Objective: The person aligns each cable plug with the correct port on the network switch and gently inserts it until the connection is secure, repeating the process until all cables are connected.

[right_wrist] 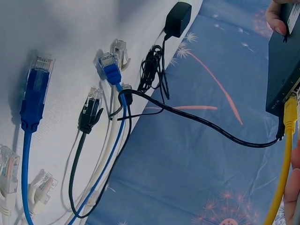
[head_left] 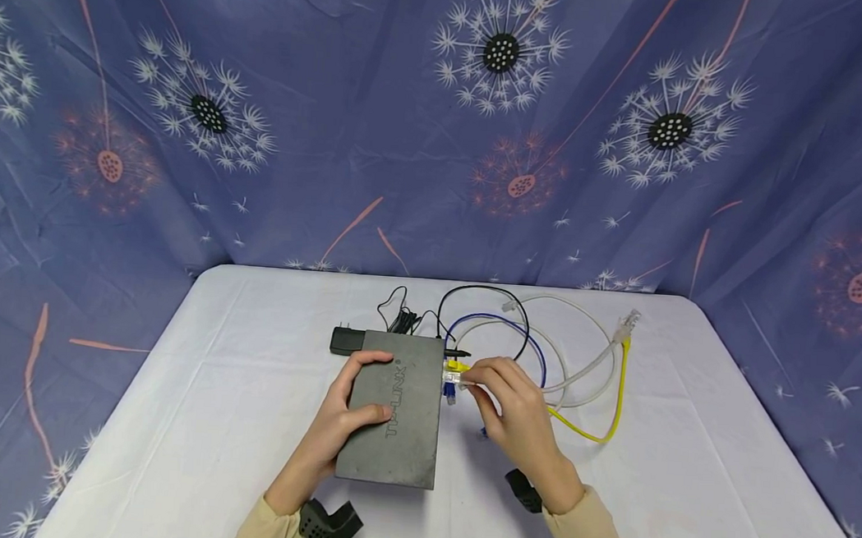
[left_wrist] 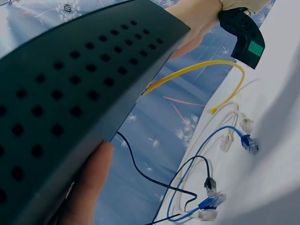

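My left hand (head_left: 352, 408) grips a dark grey TP-LINK network switch (head_left: 408, 449) from its left side, thumb and a finger over the top face. In the left wrist view, the vented side of the switch fills the upper left. At the right edge of the switch, my right hand (head_left: 515, 406) pinches a clear network cable plug (head_left: 451, 377) close against the ports. Just beside it, a yellow cable's plug (right_wrist: 290, 115) sits in a port, and a black power lead (right_wrist: 248, 142) runs into the same face. The right fingertips partly hide the pinched plug.
Behind the switch lies a black power adapter (head_left: 347, 340) with a bundled lead (right_wrist: 151, 68). Loose blue (head_left: 544, 362), black (head_left: 526, 320) and white cables loop over the white table (head_left: 170, 418) to the right. A patterned blue cloth (head_left: 380, 134) hangs behind the table.
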A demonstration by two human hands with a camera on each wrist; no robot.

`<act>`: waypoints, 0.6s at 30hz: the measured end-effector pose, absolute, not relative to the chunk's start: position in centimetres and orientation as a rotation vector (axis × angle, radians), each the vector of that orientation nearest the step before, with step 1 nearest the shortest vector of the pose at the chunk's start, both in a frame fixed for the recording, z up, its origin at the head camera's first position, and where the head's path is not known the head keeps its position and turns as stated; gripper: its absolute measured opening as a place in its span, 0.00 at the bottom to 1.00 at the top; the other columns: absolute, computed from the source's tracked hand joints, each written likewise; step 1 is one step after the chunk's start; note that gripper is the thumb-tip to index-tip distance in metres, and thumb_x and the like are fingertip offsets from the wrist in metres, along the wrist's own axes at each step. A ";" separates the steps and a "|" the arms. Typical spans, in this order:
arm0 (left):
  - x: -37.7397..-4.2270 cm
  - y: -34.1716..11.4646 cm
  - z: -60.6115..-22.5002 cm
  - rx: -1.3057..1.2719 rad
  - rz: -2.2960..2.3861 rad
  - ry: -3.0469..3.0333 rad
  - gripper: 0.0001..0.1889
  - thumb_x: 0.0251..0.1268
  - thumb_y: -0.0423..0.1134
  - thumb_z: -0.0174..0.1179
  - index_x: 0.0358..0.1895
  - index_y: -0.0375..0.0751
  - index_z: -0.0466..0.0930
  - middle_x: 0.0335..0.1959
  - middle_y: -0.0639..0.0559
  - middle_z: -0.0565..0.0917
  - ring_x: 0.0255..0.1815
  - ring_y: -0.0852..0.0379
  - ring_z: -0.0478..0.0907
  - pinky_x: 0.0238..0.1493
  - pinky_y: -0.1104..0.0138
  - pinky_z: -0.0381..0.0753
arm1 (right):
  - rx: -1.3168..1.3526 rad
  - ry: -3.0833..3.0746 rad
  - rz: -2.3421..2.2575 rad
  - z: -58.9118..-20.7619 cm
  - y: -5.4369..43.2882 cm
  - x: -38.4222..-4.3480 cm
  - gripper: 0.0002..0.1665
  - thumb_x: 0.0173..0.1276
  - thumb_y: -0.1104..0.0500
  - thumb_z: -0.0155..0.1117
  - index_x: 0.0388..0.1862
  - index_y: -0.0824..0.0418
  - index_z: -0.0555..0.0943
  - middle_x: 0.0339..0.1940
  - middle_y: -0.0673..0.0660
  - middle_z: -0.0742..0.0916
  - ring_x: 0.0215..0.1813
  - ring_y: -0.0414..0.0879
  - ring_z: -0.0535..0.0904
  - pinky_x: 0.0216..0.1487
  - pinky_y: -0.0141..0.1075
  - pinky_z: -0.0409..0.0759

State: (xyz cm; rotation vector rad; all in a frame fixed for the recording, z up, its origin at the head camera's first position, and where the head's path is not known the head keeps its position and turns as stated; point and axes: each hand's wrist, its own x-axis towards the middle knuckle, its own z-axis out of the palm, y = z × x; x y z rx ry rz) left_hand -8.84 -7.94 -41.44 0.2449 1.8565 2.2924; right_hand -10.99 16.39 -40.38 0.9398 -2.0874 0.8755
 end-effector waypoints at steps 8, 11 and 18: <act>-8.9 -7.7 -41.2 0.285 2.282 1.833 0.33 0.50 0.27 0.60 0.64 0.51 0.67 0.55 0.41 0.65 0.51 0.43 0.64 0.47 0.54 0.67 | 0.943 -2.094 0.922 -40.5 16.3 -11.0 0.14 0.52 0.75 0.68 0.36 0.62 0.83 0.36 0.53 0.81 0.39 0.47 0.76 0.43 0.32 0.72; -8.9 -7.7 -41.1 0.292 2.281 1.829 0.33 0.50 0.27 0.59 0.64 0.51 0.67 0.55 0.41 0.65 0.52 0.43 0.64 0.47 0.54 0.67 | 0.942 -2.074 0.929 -40.5 16.3 -11.1 0.14 0.51 0.76 0.69 0.35 0.63 0.83 0.35 0.53 0.81 0.38 0.47 0.76 0.41 0.32 0.73; -8.9 -7.6 -41.0 0.285 2.260 1.858 0.33 0.50 0.28 0.59 0.63 0.53 0.67 0.56 0.41 0.65 0.52 0.43 0.64 0.48 0.54 0.67 | 0.945 -2.052 0.931 -40.5 16.2 -11.2 0.13 0.51 0.77 0.68 0.34 0.63 0.83 0.34 0.53 0.81 0.36 0.47 0.76 0.37 0.31 0.73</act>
